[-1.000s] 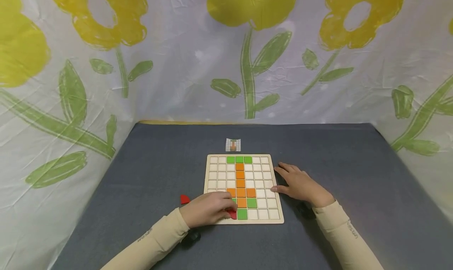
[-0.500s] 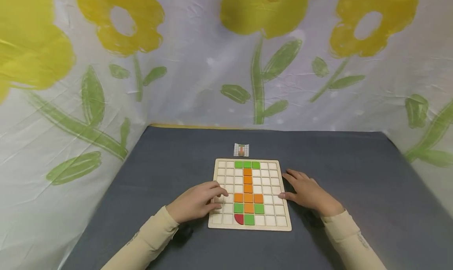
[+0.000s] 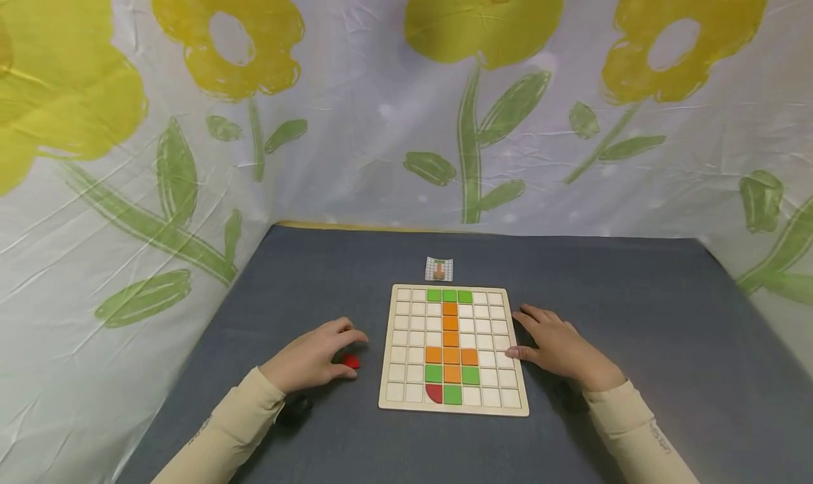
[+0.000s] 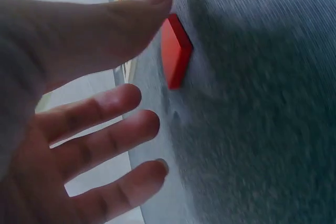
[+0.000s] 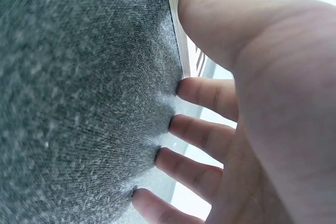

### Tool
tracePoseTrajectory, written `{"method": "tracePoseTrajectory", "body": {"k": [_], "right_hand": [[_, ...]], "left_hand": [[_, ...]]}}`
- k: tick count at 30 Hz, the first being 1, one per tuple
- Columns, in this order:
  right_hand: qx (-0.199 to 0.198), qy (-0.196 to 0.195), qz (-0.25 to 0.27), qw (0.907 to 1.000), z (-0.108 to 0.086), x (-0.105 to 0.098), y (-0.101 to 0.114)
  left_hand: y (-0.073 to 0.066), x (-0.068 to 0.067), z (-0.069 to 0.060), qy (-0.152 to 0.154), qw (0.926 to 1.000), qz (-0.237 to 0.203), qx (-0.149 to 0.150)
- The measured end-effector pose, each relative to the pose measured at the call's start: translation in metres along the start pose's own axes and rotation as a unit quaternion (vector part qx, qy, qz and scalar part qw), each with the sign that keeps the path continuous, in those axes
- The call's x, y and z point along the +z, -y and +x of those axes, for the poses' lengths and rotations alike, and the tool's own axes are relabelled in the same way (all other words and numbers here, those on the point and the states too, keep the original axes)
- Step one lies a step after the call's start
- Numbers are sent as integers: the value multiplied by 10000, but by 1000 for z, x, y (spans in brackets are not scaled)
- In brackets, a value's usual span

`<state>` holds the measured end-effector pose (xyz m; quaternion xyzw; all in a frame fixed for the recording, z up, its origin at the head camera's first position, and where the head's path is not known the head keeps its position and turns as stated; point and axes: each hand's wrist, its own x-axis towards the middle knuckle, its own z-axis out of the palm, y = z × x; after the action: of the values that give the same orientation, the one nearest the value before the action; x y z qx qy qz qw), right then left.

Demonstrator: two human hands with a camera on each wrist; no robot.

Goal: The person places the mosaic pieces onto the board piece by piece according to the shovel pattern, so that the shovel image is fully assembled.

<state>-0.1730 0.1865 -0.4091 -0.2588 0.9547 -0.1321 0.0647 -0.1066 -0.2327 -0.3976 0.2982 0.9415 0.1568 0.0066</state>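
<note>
My left hand hovers left of the board with thumb and fingers spread around a loose red quarter-round tile. In the left wrist view that red tile lies on the cloth beyond the thumb, and nothing is pinched. My right hand rests at the right edge of the wooden grid board, thumb on its rim and fingertips on the cloth. On the board, orange tiles form a column with a crossbar, green tiles sit at top and bottom, and another red quarter-round tile fills a bottom-row cell.
A small pattern card lies behind the board on the dark cloth-covered table. A white curtain printed with yellow flowers encloses the back and sides.
My left hand has let go of a red tile in the board's bottom row and moved left to the loose red tile. The right hand stays at the board's edge. The head view has shifted slightly.
</note>
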Motion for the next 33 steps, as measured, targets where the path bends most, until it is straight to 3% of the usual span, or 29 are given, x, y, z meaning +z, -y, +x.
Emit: {"method": "tracePoseTrajectory", "body": {"k": [6,15,24,26,33], "right_hand": [[13,-2,0,10000,-1,0,-1],[12,-29,-24,10000,-1,6,-3],[-18,-20,-33,10000,-2,3,-1],[-36,-42,-34,10000,-3,2,-1],[-113,-104,-46,9999,0,1,-1]], "left_hand": [[6,1,-6,-19,9999,49,-128],[8,11,-10,-202,9996,-205,-72],[5,9,-9,-299,9987,-249,338],[3,8,-8,-295,9988,-300,231],[-4,8,-5,-93,9978,-194,-634]]}}
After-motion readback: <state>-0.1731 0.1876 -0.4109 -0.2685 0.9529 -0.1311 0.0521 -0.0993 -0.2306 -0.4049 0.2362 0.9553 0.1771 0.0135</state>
